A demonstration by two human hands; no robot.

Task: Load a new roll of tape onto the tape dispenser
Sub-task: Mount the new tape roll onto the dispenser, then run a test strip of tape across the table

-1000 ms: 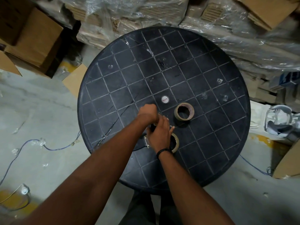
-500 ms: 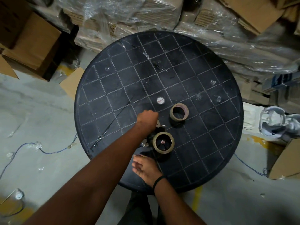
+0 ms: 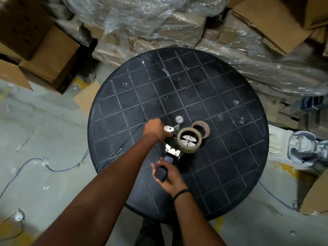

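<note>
left hand [image 3: 154,130] hides the dispenser [image 3: 173,150] front | right hand [image 3: 168,174] covers most of its handle | new roll [image 3: 189,140] hides part of old core [image 3: 201,129] | both arms cut off at bottom edge

Round black table [image 3: 230,157] with grid-lined top on grey concrete floor [image 3: 44,130]. Cardboard boxes [image 3: 53,50] left, plastic-wrapped stacks [image 3: 159,32] behind. Blue cable [image 3: 58,168] on floor. Dim light, faded yellow floor marks.

Dim, soft overhead light; glare on plastic wrap [image 3: 159,20]; wide-angle bowing and slight blur toward edges.
</note>
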